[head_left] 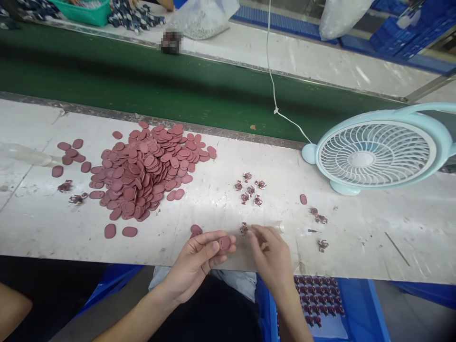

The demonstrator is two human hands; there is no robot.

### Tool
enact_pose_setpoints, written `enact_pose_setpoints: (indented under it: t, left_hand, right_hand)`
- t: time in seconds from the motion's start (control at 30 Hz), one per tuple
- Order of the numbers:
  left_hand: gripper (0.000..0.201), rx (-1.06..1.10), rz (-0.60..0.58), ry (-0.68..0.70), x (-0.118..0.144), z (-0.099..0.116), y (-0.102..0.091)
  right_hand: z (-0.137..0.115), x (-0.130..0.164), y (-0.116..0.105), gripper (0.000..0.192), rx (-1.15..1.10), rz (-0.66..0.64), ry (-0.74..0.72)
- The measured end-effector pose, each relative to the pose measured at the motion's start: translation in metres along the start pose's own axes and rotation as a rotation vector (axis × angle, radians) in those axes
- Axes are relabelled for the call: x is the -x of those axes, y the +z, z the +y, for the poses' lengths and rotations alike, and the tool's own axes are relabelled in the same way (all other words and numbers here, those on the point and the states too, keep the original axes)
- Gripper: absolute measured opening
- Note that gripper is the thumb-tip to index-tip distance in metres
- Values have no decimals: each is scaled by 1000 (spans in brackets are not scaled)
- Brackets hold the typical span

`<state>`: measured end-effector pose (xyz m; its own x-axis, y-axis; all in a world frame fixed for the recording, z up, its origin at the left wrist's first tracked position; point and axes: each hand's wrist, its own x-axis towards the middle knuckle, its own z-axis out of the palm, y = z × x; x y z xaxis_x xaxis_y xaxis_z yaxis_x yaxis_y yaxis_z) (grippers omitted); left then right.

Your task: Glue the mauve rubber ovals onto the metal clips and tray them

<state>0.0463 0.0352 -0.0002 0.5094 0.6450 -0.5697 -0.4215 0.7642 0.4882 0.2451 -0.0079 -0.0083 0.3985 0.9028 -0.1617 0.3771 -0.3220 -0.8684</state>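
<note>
My left hand (199, 259) is closed, pinching a flat reddish-brown oval piece (224, 243) with small marks between thumb and fingers. Just right of it, my right hand (272, 254) has thumb and forefinger brought together at the edge of a small dark-red and white figure (243, 229). More such small figures (251, 190) lie in a loose group beyond my hands. A few oval pieces (195, 230) rest behind my left hand, partly hidden by it. A large heap of the same ovals (142, 166) spreads to the left.
A light-blue fan (377, 152) stands at right, its white cord (274, 95) crossing the green belt (213, 104). A blue crate (370, 304) below the table edge holds rows of small figures. A thin rod (397, 249) lies at right. A bag of small parts (203, 21) sits across the belt.
</note>
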Motion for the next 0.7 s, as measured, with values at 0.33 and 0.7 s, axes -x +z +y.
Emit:
enact_pose_setpoints:
  t: [0.33, 0.7]
  left_hand:
    - [23, -5, -19, 23, 4, -7, 0]
    - [21, -104, -48, 164, 5, -12, 6]
  right_hand:
    - [-15, 4, -2, 20, -91, -142, 61]
    - [-41, 31, -8, 12, -484, -254, 156]
